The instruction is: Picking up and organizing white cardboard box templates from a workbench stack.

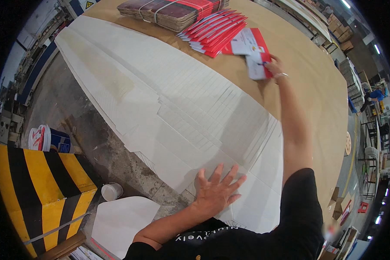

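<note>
My left hand (219, 187) lies flat with its fingers spread on overlapping white paperboard sheets (195, 117), which fan out in long layers across the table. At the far right my reaching right hand (274, 67) grips the edge of a flat red-and-white printed card piece (255, 68), its fingers closed on it and a bracelet at the wrist. That piece overlaps another red-and-white piece (245, 42). Just left of it leans a fanned stack of similar red-and-white pieces (216, 32). Whether they are folded cartons or sleeves I cannot tell.
A strapped bundle of brown board (169, 17) rests at the back of the brown-covered table (316, 86). On the floor at left stand a blue-and-white bucket (52, 139), a small white tub (112, 191) and a yellow-and-black striped block (43, 186). Another person (374, 96) is far right.
</note>
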